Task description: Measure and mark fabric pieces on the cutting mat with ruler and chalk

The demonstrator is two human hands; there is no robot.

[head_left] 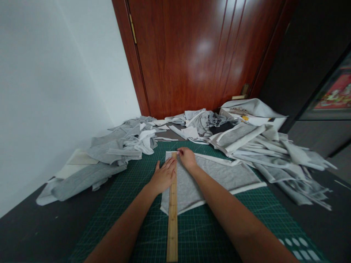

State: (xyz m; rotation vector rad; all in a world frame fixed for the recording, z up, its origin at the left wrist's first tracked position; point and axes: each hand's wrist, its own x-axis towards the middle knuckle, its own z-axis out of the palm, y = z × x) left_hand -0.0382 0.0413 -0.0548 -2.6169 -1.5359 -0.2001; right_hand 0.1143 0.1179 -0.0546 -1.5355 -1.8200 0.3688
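A grey fabric piece (216, 173) with pale edges lies flat on a green cutting mat (148, 226). Across its left end runs a long wooden ruler (172, 208), pointing away from me. My left hand (163, 176) rests flat on the ruler and the fabric beside it, fingers stretched out and thumb apart. At the far edge of the fabric, just right of the ruler's far end, my right hand (187, 157) has its fingers closed in a pinch. Whatever is between those fingertips is too small to make out.
Grey and white fabric scraps (117, 146) are heaped on the left. A stack of fabric pieces (268, 153) lies at the right, in front of a white box (252, 113). Behind the dark table (35, 226) stand a brown wooden door (197, 54) and a white wall (68, 73).
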